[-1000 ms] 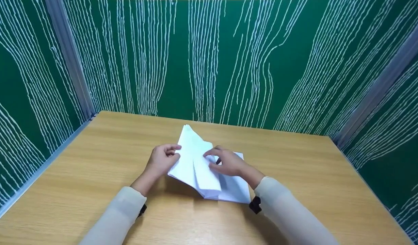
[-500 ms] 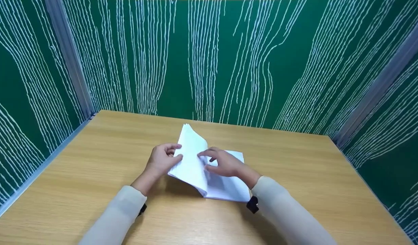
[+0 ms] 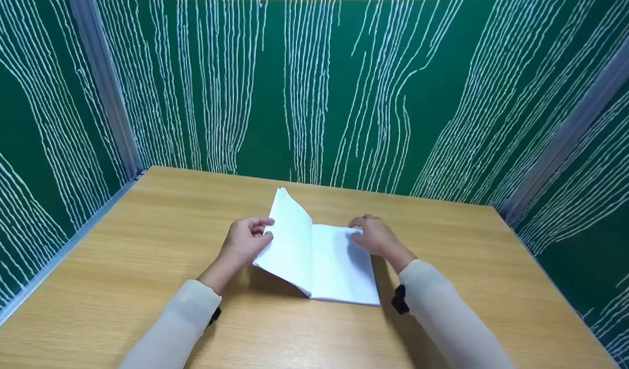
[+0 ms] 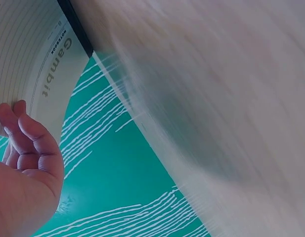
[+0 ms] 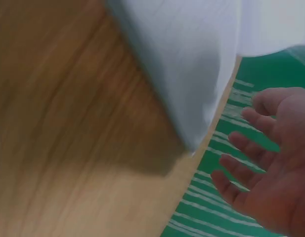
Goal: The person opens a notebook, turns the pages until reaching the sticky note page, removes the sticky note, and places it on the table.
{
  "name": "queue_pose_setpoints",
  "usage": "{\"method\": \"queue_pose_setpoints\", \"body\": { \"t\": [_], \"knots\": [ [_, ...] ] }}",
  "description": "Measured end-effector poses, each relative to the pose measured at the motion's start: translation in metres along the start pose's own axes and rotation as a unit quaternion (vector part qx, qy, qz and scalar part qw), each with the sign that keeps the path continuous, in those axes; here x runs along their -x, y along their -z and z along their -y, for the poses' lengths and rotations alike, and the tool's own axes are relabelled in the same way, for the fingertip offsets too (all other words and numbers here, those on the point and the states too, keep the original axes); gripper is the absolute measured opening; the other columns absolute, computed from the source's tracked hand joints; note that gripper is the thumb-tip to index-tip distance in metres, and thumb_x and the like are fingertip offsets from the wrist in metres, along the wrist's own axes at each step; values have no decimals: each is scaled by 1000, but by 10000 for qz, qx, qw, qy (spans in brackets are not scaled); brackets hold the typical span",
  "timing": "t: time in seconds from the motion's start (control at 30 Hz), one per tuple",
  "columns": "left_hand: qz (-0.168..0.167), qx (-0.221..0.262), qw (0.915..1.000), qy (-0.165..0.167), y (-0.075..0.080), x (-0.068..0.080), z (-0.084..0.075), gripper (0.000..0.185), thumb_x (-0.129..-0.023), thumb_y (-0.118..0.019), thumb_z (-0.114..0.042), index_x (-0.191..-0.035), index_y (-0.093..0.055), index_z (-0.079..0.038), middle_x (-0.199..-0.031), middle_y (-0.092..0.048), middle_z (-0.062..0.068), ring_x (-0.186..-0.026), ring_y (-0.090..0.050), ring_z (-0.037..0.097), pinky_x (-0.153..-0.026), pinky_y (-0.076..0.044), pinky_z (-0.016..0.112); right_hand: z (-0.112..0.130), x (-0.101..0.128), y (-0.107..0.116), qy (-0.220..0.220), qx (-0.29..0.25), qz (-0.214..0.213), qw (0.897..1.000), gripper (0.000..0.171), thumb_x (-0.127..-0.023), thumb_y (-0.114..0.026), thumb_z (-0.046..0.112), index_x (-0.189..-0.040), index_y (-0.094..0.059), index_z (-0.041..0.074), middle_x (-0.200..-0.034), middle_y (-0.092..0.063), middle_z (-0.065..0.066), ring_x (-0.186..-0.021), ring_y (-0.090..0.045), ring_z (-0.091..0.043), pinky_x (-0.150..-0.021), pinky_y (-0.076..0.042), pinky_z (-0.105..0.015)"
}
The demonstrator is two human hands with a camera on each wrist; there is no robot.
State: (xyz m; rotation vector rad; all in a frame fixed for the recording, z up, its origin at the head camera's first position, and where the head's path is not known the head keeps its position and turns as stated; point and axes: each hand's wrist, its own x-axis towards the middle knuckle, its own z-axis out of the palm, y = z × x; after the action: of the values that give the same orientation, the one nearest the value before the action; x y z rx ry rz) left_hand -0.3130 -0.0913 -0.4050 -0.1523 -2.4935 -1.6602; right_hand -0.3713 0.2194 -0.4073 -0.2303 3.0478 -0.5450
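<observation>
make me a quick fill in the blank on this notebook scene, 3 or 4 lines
1. The open notebook lies on a ____ table.
2. The left hand holds the notebook's left half ____ off the table.
3. The right hand rests at the ____ edge of the flat page.
4. The cover seen from the left wrist view bears the word ____.

Missing words: wooden; raised; right; Gambit

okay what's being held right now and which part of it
The left hand grips the notebook by the raised left-hand stack of pages and cover, at their outer edge. The right hand rests on the flat right page's far corner.
</observation>
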Motion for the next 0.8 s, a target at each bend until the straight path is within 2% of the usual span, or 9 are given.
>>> {"method": "queue_pose_setpoints", "body": {
  "t": [0.13,0.37,0.53,0.8],
  "knots": [
    [-25,-34,10000,-3,1,0,0,24,-87,-65,-13,-110,-72,-16,-93,-64,2,-87,-55,17,-82,-48,28,-12,0,0,-320,334,117,9989,42,-92,-60,29,-132,-58,15,-137,-49,-16,-123,-45,-36,-104,-40,-55],
    [-31,-3,9999,-159,2,-1,-1,24,-87,-61,-10,-108,-73,-12,-93,-69,2,-85,-57,16,-81,-48,28,-26,2,-3,-427,725,200,9963,50,-87,-65,32,-131,-59,10,-133,-50,-19,-119,-41,-37,-100,-40,-58],
    [-42,-21,9999,-107,2,-2,-1,25,-87,-60,-10,-108,-73,-13,-99,-70,1,-87,-57,16,-81,-48,28,-31,2,-4,-608,626,349,9956,52,-88,-66,35,-134,-58,12,-136,-48,-17,-120,-39,-35,-101,-41,-56],
    [-5,35,10000,65,2,-3,2,25,-88,-60,-13,-110,-72,-16,-103,-69,0,-91,-57,18,-82,-49,28,-31,2,-6,-538,426,324,9971,52,-88,-67,33,-134,-57,11,-135,-48,-18,-121,-38,-36,-100,-42,-55]
  ]
}}
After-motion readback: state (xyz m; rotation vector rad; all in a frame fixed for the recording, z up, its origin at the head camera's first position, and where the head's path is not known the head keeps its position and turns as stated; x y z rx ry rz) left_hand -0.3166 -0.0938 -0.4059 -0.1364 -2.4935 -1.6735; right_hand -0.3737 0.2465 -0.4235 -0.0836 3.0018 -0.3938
